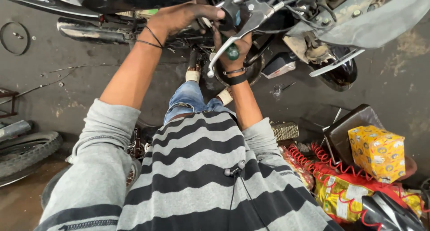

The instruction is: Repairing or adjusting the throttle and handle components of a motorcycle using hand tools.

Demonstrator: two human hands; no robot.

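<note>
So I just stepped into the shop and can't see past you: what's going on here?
A person in a striped grey sweater works at a motorcycle's handlebar. The left hand rests on top of the bar by the brake lever. The right hand has a green-handled screwdriver in its grip, just under the lever.

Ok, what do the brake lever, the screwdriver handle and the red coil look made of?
Brake lever: bare cast metal, by its dull silver sheen. Screwdriver handle in the right hand: likely hard plastic, glossy translucent green. Red coil: probably plastic or rubber hose, smooth and springy in look. The left hand grips the handlebar.
</note>
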